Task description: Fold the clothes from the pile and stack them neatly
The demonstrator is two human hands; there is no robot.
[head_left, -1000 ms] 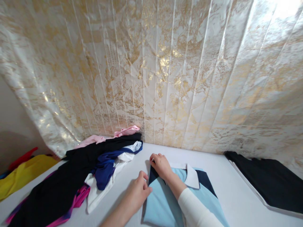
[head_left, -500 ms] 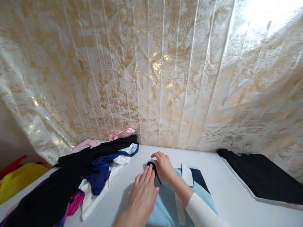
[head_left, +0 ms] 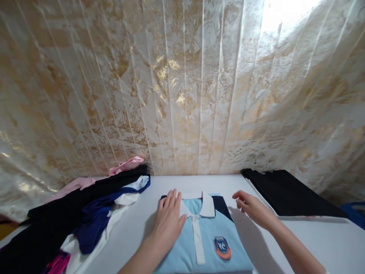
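A light blue polo shirt point(head_left: 209, 236) with dark navy shoulders lies folded, front side up, on the white table. Its white collar point(head_left: 207, 205) spreads at the far end, above a white button placket and an orange-and-navy badge point(head_left: 221, 248). My left hand point(head_left: 169, 217) rests flat on the shirt's left shoulder beside the collar, fingers stretched out. To the right of the shirt, my right hand point(head_left: 251, 207) hovers over the table, fingers loosely curved and holding nothing. It is apart from the fabric.
On the left lies a loose heap of clothes: black point(head_left: 57, 217), navy point(head_left: 94, 228), white, pink point(head_left: 127, 165) and magenta. A folded black garment point(head_left: 291, 192) edged in white lies at the right rear. Behind the table point(head_left: 194, 182) hangs a shiny gold-and-silver patterned sheet point(head_left: 182, 87).
My right hand has left the collar area and moved right, off the shirt. The left hand stays on the left shoulder. The collar, placket and badge now show, and the view has turned right.
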